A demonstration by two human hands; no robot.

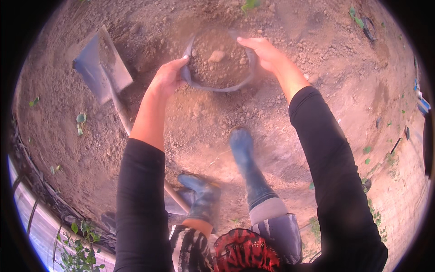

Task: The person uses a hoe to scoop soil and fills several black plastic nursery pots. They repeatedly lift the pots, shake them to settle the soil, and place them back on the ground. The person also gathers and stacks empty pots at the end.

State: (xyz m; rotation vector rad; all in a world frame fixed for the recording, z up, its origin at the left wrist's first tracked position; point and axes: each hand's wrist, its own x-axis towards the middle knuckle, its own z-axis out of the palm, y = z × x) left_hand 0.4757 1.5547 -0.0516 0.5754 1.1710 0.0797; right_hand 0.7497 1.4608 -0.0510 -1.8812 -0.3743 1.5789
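Note:
In front of me is a round, grey-rimmed pan or sieve (222,89) filled with brown soil and stones. My left hand (170,75) grips its left rim, thumb on top. On the opposite side, my right hand (263,54) has hold of the upper right rim. A larger stone (216,56) lies on the soil between my hands. Dust or motion blurs the far rim, and I cannot tell whether the base is mesh or solid. Left of my left hand, a broad shovel blade (117,66) lies on the ground, its wooden handle (119,110) passing beneath my left arm.
My rubber boots (242,144) stand on dusty, stony ground (197,136). Small green seedlings (81,119) grow at the left. A leafy plant (81,244) and pale sheeting (37,221) border the lower left. A dark ring-shaped object (368,29) lies at the upper right.

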